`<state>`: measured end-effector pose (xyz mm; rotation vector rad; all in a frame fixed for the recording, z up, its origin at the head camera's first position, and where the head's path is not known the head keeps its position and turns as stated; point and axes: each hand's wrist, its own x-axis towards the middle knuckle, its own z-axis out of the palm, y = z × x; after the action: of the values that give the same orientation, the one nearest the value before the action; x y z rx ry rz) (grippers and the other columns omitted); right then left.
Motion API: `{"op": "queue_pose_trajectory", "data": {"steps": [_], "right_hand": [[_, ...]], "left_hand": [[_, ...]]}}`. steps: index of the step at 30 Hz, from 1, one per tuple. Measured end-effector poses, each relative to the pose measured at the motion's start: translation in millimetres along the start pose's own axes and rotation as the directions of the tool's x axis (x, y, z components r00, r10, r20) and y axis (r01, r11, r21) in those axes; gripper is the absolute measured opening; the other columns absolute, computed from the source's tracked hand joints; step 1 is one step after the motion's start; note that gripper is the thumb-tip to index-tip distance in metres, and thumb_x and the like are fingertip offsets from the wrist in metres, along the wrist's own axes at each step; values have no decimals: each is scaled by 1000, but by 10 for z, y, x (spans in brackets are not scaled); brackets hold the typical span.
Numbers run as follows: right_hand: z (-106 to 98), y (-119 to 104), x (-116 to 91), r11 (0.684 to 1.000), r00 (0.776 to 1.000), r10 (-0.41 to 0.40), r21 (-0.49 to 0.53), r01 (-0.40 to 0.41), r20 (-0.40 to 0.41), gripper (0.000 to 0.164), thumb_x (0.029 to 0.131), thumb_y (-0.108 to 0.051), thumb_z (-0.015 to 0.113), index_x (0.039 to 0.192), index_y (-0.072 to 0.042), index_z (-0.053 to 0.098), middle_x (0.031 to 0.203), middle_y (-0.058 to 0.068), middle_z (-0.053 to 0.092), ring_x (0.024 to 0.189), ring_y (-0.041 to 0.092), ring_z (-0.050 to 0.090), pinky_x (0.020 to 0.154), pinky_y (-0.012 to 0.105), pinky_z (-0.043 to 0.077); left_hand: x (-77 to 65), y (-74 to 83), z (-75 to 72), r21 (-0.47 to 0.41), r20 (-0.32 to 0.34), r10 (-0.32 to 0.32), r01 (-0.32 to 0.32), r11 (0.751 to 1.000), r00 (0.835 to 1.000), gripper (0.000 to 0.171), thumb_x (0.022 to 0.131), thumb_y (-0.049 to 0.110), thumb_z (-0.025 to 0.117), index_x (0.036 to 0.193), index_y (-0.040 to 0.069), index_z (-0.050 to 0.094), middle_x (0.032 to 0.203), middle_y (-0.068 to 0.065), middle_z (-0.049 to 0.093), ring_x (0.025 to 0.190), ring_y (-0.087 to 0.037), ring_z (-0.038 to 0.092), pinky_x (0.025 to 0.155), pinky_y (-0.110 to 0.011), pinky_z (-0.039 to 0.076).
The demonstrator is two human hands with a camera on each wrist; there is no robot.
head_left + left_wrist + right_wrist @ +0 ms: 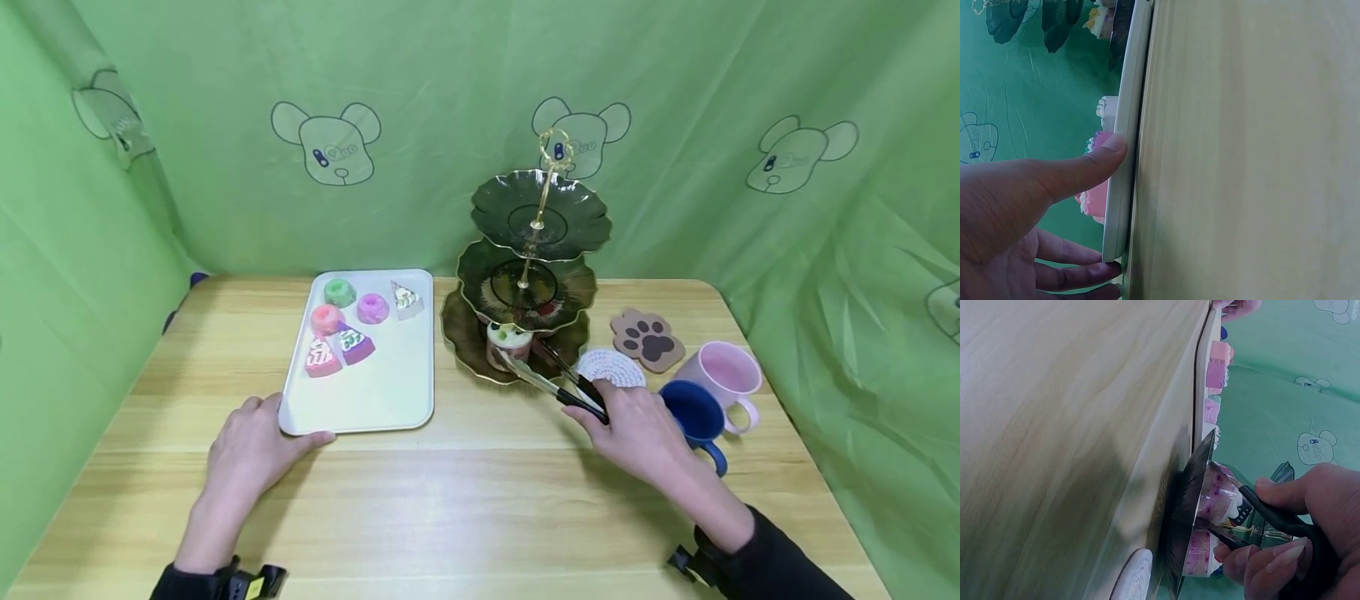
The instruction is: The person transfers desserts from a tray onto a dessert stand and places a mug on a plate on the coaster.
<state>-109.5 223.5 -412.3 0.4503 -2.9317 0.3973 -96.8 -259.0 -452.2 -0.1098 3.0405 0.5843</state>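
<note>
My left hand (255, 446) holds the near left corner of a white tray (382, 392), thumb along the front edge and fingers at the side. On the tray lie green, pink and purple ring-shaped cakes, plus pink, purple and white cake slices. In my right hand (637, 425) is a pair of tongs (566, 398) with black handles. Its metal arms reach to either side of a small round cake (508, 348) with a pale top, on the bottom plate (472, 350) of a dark three-tier stand. A second cake (1197, 553) shows beside it in the right wrist view.
The stand's middle plate (480, 283) overhangs the bottom one; the top plate (585, 225) carries a gold handle. Right of it lie a white woven coaster (609, 365) and a brown paw-shaped coaster (637, 327). A blue mug (690, 408) and a pink mug (727, 371) stand near the right edge.
</note>
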Motion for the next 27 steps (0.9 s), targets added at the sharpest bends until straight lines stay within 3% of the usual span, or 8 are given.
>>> {"op": "queue_pose_trajectory", "data": {"steps": [11, 17, 21, 27], "right_hand": [[-60, 10, -19, 1000, 1000, 18, 1, -18, 19, 45, 98, -50, 74, 96, -6, 66, 58, 1, 46, 49, 20, 46, 46, 37, 37], [-171, -2, -125, 998, 998, 61, -13, -61, 32, 57, 96, -57, 73, 111, -1, 69, 62, 5, 55, 49, 21, 53, 46, 42, 42], [-277, -50, -232, 997, 998, 70, -18, -70, 8, 54, 93, -57, 76, 101, -5, 68, 60, 1, 52, 49, 20, 52, 44, 39, 41], [-455, -181, -370, 1000, 999, 16, -14, -17, -48, 46, 90, -50, 83, 81, -14, 56, 58, -5, 44, 48, 14, 43, 44, 32, 36]], "left_hand": [[-3, 4, 5, -6, -3, -3, 3, 1000, 1000, 92, 75, 64, 89, 132, -4, 63, 104, -30, 61, 90, -47, 59, 66, -57, 50], [-8, -1, 2, -4, -5, -6, 6, 1000, 1000, 93, 75, 64, 89, 132, -5, 63, 104, -30, 62, 90, -47, 59, 66, -56, 50], [-13, 3, 3, -6, 0, -3, 3, 1000, 1000, 94, 75, 64, 89, 133, -5, 63, 105, -30, 62, 91, -46, 59, 67, -56, 51], [-13, 9, -3, -9, -7, -3, 3, 1000, 1000, 94, 75, 64, 89, 134, -5, 63, 104, -29, 62, 90, -44, 58, 66, -53, 50]]}}
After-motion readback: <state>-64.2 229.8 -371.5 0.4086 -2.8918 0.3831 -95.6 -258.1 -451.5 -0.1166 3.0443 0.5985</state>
